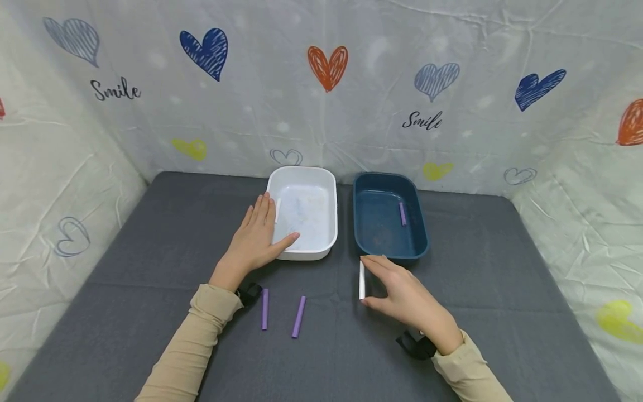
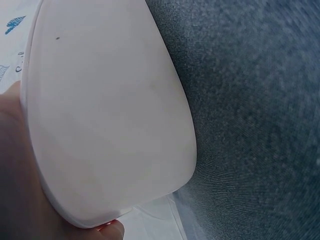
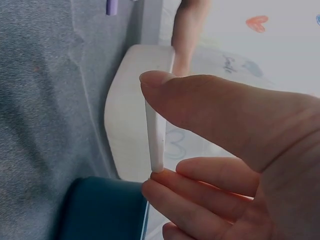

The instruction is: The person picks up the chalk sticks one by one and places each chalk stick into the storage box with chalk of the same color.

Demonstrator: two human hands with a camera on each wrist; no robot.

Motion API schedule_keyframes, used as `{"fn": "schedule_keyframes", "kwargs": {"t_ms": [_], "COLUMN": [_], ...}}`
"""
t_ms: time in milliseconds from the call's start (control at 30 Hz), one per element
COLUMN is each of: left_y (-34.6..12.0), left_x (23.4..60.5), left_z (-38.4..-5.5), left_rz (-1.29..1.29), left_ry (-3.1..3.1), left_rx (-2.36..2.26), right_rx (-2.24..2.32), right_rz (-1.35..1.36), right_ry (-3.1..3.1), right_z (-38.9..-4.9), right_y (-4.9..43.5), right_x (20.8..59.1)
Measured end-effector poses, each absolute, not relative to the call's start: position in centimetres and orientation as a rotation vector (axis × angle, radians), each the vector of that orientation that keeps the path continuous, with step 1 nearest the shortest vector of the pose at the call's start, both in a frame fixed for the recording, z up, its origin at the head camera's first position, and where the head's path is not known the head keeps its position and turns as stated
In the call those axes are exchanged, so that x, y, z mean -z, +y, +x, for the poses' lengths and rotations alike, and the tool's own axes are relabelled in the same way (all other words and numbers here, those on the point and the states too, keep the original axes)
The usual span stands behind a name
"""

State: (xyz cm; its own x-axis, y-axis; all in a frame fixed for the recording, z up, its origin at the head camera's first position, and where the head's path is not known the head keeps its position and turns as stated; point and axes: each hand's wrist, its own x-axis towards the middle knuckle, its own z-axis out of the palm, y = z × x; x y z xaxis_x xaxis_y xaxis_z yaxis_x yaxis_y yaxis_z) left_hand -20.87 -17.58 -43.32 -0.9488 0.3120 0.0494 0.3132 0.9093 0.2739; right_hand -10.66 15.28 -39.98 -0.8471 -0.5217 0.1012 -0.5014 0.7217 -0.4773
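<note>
My right hand pinches a white chalk stick end to end between thumb and fingertips, in front of the blue tray. The right wrist view shows the thumb on one end of the chalk and fingertips at the other. At the white tray, my left hand lies over the left rim with its fingers straight and its thumb over the near inside. Another white stick shows inside that tray beside the fingers. Seen from the left wrist, the tray's outer wall fills much of the view.
Two purple chalk sticks, a left one and a right one, lie on the grey cloth before the white tray. A purple stick is in the blue tray. A patterned curtain stands behind the trays.
</note>
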Motion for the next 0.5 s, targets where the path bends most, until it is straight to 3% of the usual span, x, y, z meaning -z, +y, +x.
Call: {"fn": "schedule_keyframes", "kwargs": {"t_ms": [500], "left_y": [-17.4], "left_x": [43.5], "left_z": [-21.0], "left_rz": [-0.505], "left_ry": [-3.062], "left_rx": [0.433], "right_rx": [0.818], "right_rz": [-0.863], "right_ry": [2.857], "right_z": [-12.2], "right_y": [14.2], "right_x": [39.2]}}
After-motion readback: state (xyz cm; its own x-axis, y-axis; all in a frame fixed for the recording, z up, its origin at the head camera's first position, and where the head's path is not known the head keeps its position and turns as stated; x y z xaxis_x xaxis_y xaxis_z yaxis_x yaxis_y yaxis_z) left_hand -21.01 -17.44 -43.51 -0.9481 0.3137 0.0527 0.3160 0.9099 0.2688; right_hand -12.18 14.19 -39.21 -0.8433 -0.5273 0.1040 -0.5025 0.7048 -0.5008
